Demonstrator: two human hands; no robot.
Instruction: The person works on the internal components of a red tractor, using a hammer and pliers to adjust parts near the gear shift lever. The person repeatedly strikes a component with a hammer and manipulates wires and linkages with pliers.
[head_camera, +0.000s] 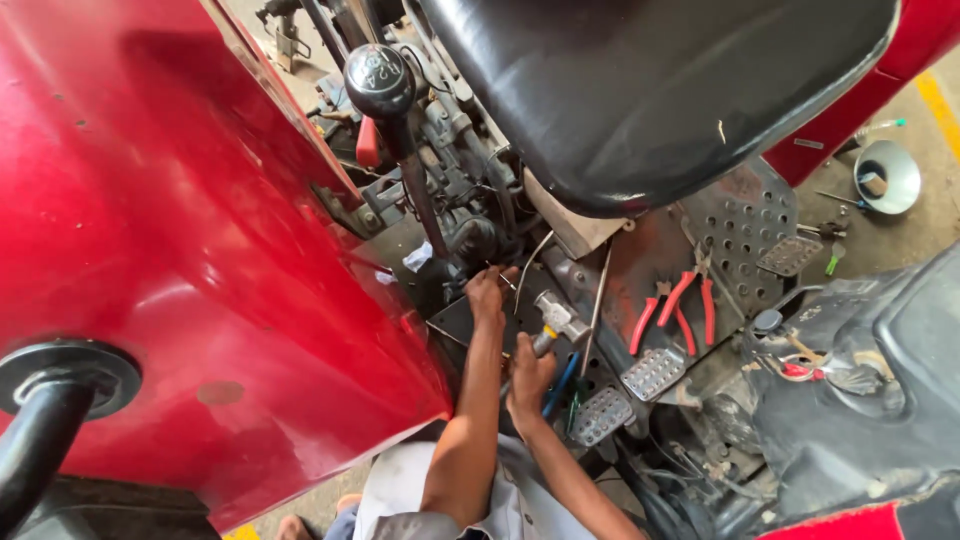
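Observation:
My left hand (488, 296) reaches down into the tractor's floor area, at the base of the gear lever (420, 200). Its fingers are closed on a small metal piece that I cannot make out clearly. My right hand (528, 378) sits just behind it and grips the handle of a steel hammer (556, 314), whose head is raised a little to the right of the left hand. Both forearms come up from the bottom of the view, above my white shirt.
A red fender (170, 260) fills the left side and a black seat (650, 90) hangs overhead. Red-handled pliers (685, 305), a long thin rod (598, 295), a blue screwdriver (562, 382) and two studded pedals (655, 372) lie on the footplate. A metal bowl (888, 176) rests on the floor at right.

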